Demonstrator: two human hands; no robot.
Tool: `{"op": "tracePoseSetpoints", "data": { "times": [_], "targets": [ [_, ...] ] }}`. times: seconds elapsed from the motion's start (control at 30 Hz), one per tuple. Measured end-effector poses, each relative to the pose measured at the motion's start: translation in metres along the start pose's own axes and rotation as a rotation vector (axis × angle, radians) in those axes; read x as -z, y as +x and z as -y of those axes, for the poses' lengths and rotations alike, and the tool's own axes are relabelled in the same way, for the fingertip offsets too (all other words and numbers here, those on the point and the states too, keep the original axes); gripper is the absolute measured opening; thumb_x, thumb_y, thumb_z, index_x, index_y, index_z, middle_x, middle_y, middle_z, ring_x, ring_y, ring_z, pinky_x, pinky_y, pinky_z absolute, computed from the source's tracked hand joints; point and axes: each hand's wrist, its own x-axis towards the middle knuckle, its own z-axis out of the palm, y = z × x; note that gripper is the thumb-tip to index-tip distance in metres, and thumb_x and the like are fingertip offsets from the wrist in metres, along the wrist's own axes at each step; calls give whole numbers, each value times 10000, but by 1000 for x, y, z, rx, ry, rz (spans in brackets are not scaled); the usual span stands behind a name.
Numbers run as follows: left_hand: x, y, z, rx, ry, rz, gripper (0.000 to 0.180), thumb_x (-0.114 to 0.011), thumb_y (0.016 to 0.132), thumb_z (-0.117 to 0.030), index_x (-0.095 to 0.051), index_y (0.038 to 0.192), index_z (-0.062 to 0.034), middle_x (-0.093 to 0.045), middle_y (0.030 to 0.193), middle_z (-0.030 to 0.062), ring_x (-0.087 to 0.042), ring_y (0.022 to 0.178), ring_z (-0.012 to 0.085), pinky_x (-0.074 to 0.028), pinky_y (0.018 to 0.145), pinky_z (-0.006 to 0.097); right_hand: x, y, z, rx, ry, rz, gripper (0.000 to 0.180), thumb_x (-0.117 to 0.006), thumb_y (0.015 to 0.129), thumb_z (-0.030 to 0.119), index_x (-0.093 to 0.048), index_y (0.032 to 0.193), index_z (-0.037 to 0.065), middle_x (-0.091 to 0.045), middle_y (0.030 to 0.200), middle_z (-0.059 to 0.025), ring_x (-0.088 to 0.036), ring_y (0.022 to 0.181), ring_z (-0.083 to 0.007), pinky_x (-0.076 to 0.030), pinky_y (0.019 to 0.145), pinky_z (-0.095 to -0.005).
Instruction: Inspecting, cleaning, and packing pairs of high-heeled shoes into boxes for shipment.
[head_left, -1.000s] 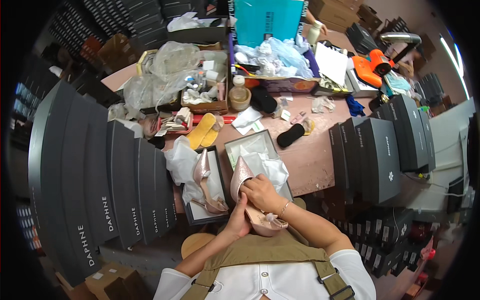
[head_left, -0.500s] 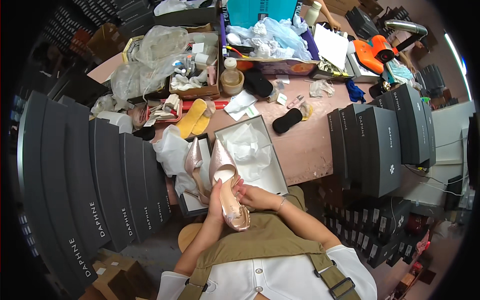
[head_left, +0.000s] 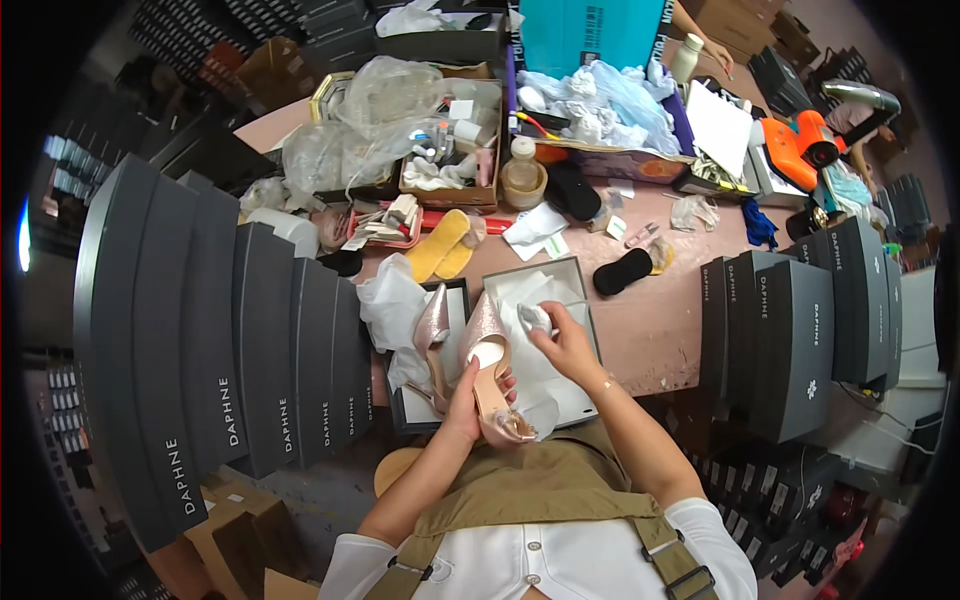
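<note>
Head view: one pink glitter pointed-toe slingback shoe (head_left: pixel 481 338), toe pointing away from the wearer, held above the near edge of the pink worktable (head_left: pixel 642 345). Left hand (head_left: pixel 460 410), closed around the shoe's middle, thumb at one edge, fingertips showing at the other. Right hand (head_left: pixel 566 347), thumb and fingers brought together on a crumpled white wad (head_left: pixel 536 317), raised over a grey-edged tray (head_left: pixel 577 288) lined with white tissue; whether the tray is a box or a lid, I cannot tell from here. One matching shoe (head_left: pixel 432 322), lying in a dark shoebox (head_left: pixel 415 412) just left of the held one, with white tissue paper (head_left: pixel 388 300) spilling at its side. Beyond these, two yellow insoles (head_left: pixel 436 247), overlapping; one red basket (head_left: pixel 412 238) of small pale pieces; one black oval pad (head_left: pixel 622 272); one blue cloth (head_left: pixel 759 224); one purple-sided box (head_left: pixel 630 165) filled with pale plastic bags. Dark grey shoeboxes, standing in rows: one row on the left (head_left: pixel 205 350), another on the right (head_left: pixel 785 350).
</note>
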Motion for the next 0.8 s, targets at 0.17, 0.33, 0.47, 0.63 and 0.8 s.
{"op": "tracePoseSetpoints", "data": {
  "times": [0.17, 0.33, 0.47, 0.63, 0.8],
  "targets": [
    [-63, -26, 7, -43, 35, 27, 642, -398, 923, -605, -463, 1267, -67, -581, 1101, 86, -576, 1003, 239, -498, 833, 405, -17, -39, 44, 403, -455, 110, 416, -689, 691, 83, -557, 1085, 58, -573, 1086, -139, -565, 1008, -323, -503, 799, -382],
    [-49, -26, 17, 60, 188, 62, 635, -406, 917, -616, -510, 1172, -44, -603, 905, 80, -614, 724, 177, -522, 627, 296, -17, -36, 34, 383, -399, 22, 583, -765, 675, 184, -512, 1184, 51, -507, 1175, -172, -532, 1048, -355, -489, 841, -398],
    [-72, -41, 21, 64, 292, 135, 672, -332, 929, -634, -488, 1194, -37, -597, 841, 82, -591, 628, 153, -506, 567, 269, 9, -38, 24, 292, -198, -26, 954, -811, 692, 222, -252, 1444, 39, -434, 1318, -218, -564, 1026, -285, -506, 816, -333],
    [-65, -34, 26, -8, 403, 196, 487, -435, 972, -464, -520, 1192, -38, -607, 974, 74, -602, 826, 157, -504, 760, 303, 20, -39, 34, 104, 191, 29, 805, -657, 791, 15, -210, 1460, 26, -619, 1074, -162, -625, 912, -181, -524, 741, -298],
    [36, -21, -51, -803, 1563, -394, 249, -616, 883, -173, -588, 1058, 2, -630, 942, 154, -637, 844, 232, -516, 753, 330, 2, -3, -60, -42, -368, 8, 798, -694, 767, 135, -235, 1397, -38, -570, 1123, -290, -604, 970, -419, -505, 808, -444]
  ]
}}
